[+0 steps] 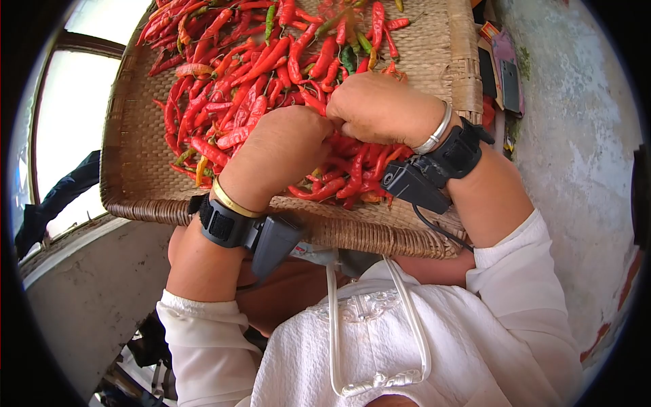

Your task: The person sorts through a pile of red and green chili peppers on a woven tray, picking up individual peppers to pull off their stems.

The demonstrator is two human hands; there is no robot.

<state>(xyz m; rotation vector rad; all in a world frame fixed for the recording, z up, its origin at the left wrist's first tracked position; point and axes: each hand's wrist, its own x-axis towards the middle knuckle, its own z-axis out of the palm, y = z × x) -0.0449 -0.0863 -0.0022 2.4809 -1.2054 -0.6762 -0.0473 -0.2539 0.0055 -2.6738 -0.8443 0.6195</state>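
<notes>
Since both hands are curled inward with the fingertips hidden, you can't tell whether the left hand point(281, 149) or the right hand point(380, 105) has hold of anything. They're close together over the chilies point(237, 98), mostly shiny, wrinkly red with some green and orange, piled in a woven basket point(380, 234). Bright window point(68, 129) on the left, patchy pale wall point(573, 102) on the right. Count: two hands, one basket, one gold bracelet point(232, 199), one silver bracelet point(435, 131), chilies way too many to count.
</notes>
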